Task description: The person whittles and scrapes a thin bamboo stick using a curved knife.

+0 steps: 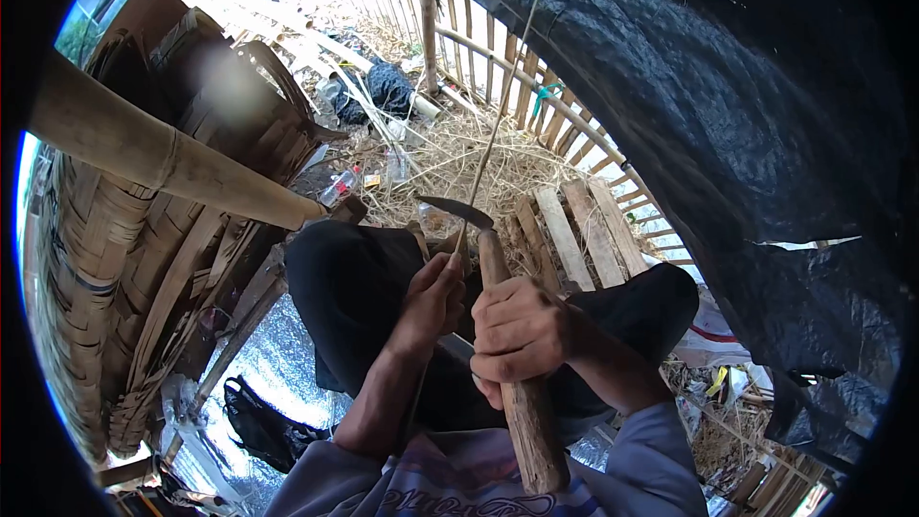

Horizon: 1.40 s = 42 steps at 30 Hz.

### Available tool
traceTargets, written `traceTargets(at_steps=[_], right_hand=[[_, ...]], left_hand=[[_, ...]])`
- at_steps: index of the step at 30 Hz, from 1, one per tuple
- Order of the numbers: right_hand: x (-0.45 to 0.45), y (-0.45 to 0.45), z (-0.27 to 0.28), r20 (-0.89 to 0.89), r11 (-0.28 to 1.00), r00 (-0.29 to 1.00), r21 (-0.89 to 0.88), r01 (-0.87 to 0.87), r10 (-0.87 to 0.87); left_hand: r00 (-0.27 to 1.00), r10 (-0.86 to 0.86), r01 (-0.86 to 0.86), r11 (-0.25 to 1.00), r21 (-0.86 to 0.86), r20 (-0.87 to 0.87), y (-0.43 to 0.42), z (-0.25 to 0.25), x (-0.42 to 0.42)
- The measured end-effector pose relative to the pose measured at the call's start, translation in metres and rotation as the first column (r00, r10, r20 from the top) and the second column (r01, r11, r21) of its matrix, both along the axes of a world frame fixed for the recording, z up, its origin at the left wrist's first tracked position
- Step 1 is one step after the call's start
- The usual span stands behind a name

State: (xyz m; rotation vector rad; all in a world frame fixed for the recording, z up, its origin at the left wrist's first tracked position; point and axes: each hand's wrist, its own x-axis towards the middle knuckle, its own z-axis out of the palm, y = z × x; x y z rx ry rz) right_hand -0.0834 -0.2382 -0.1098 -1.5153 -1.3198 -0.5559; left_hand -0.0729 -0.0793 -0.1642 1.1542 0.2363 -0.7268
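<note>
My right hand (517, 328) is wrapped round the thick wooden handle of a curved-blade knife (532, 436). The handle's butt end points down toward my shirt, and the dark hooked blade points left. In my left hand (433, 299), fingers pinch a long thin bamboo strip (495, 124) that rises up and away past the fence. The blade crosses the strip just above my left fingertips and appears to touch it. The strip's lower part runs back along my left forearm. Both hands are above my lap, between my bent knees.
A bamboo pole (182, 158) slants in from the left beside woven bamboo baskets (96, 297). Wooden slats (584, 230) and shavings (450, 158) cover the ground ahead. Dark plastic sheeting (728, 105) hangs on the right. A black plastic bag (263, 426) lies at lower left.
</note>
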Motion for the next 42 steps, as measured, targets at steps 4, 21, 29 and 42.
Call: traceTargets(at_steps=[4,21,29,42], right_hand=[[0.017,-0.016,-0.003,-0.04,0.985,0.984,-0.011,0.172,-0.172],[0.008,-0.013,-0.006,-0.057,0.996,0.994,-0.02,0.091,-0.092],[0.009,-0.015,-0.01,-0.045,0.998,0.997,-0.01,0.064,-0.064],[-0.002,-0.01,-0.003,-0.037,0.995,0.995,-0.039,0.09,-0.092]], left_hand=[[0.999,-0.033,0.033,0.999,-0.013,0.015,-0.004,-0.008,-0.006],[0.999,-0.021,0.019,0.998,-0.06,-0.036,-0.007,-0.011,-0.008],[0.999,-0.01,0.009,1.0,-0.025,-0.042,-0.007,-0.003,-0.006],[1.0,-0.008,0.007,0.999,-0.041,-0.017,-0.006,-0.007,-0.005]])
